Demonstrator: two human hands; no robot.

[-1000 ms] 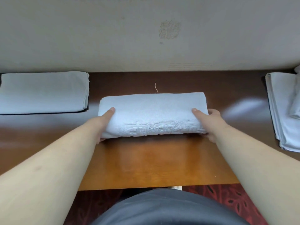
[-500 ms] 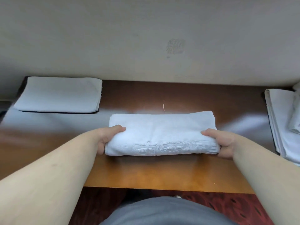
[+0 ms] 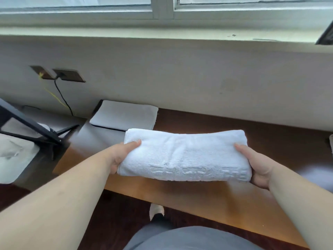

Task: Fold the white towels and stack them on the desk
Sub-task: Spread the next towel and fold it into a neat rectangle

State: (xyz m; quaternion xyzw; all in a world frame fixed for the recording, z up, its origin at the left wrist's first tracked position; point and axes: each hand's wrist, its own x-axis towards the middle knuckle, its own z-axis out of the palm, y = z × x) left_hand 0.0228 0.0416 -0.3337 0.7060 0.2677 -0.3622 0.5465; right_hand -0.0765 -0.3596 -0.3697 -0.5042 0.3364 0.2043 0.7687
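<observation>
A thick folded white towel with an embossed band along its near side is lifted above the wooden desk. My left hand grips its left end, thumb on top and fingers underneath. At the right end my right hand holds it the same way. Behind it, a flat folded white towel lies at the desk's far left corner against the wall.
A dark metal stand and a pale surface sit left of the desk. Wall sockets with a black cable hang above them. A window sill runs along the top. A sliver of white cloth shows at the right edge.
Both hands have raised the folded towel off the desk and carried it leftward, towards the flat folded towel. The view has swung up and to the left.
</observation>
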